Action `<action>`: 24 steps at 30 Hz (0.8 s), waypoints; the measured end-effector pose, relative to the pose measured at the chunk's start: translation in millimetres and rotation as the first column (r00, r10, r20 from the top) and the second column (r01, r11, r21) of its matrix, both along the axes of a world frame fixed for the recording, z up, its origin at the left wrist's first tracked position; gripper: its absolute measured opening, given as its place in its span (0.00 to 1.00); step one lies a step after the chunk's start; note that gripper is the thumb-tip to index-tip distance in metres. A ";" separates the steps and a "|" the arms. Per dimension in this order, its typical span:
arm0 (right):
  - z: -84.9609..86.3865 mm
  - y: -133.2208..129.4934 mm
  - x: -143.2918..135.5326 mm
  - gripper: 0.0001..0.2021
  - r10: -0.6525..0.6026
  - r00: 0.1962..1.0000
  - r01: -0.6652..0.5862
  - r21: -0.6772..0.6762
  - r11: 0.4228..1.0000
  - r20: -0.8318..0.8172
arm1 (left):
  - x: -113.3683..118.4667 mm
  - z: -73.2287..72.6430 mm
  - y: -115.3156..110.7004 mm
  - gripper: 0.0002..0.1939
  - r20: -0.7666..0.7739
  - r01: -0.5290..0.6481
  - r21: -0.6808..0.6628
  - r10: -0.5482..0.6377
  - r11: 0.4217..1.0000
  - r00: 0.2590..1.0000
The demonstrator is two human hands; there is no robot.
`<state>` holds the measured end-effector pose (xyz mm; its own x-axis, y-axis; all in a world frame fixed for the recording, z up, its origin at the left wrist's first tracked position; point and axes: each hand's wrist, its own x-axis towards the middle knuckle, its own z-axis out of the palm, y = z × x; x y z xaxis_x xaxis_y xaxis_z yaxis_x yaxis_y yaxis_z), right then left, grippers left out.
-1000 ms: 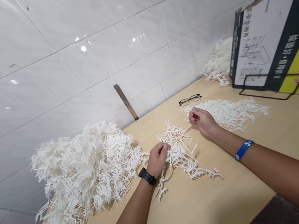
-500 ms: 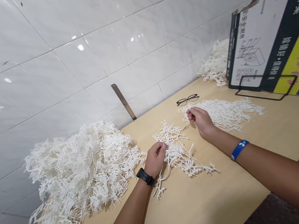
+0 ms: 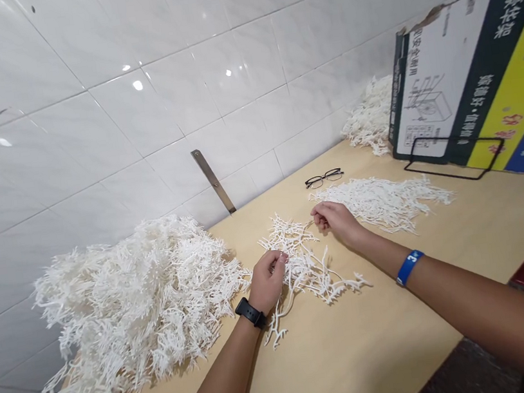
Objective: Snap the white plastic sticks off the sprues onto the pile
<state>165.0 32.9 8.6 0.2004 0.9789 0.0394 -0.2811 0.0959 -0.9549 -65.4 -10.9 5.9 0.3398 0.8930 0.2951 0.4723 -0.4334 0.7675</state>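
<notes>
My left hand (image 3: 268, 280), with a black watch band at its wrist, is closed on a white branched strand (image 3: 279, 317) that trails below it. Beside its fingertips a small loose heap of similar white branched pieces (image 3: 314, 273) lies on the table. My right hand (image 3: 333, 220), above a blue wristband, has its fingers curled in a pinch at the heap's far right edge. Whatever those fingers hold is too small to make out. Just beyond that hand, thin white pieces (image 3: 384, 199) are spread in a flatter pile.
A large pile of white branched pieces (image 3: 146, 310) covers the left of the table (image 3: 343, 360). Eyeglasses (image 3: 324, 178) lie near the tiled wall. At right stand a printed carton (image 3: 451, 85) and a black wire frame (image 3: 453, 169), with another white pile (image 3: 370, 116) behind.
My right hand has come back from the edge of the flatter pile, nearer to my left hand. My left hand stays at the small heap. The view has shifted slightly.
</notes>
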 end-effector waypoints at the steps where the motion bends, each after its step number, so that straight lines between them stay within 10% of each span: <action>1: -0.6 -3.9 -4.7 0.06 0.025 0.992 -0.034 0.070 0.997 0.127 | 0.0 0.3 -0.2 0.14 0.001 0.009 0.002 -0.009 1.000 1.000; 10: -4.3 -24.4 -32.3 0.10 0.265 0.604 -0.548 0.151 0.822 0.752 | 0.5 0.0 -0.3 0.13 0.005 0.017 0.026 -0.017 1.000 1.000; 18: -10.0 -20.7 -29.6 0.12 0.297 0.679 -0.513 0.145 0.846 0.672 | 0.5 -2.0 2.1 0.14 -0.016 -0.077 0.044 0.078 0.996 0.997; 24: -19.2 -13.7 -27.7 0.13 -0.142 0.856 -0.017 0.303 0.953 0.496 | 0.0 -3.5 1.7 0.13 -0.015 -0.106 0.056 0.107 0.993 0.994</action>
<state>137.3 19.1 -10.6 0.1347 0.8938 0.4277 0.2505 0.3869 -0.8874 -65.4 -9.2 2.4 0.2490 0.9068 0.3400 0.5313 -0.4214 0.7349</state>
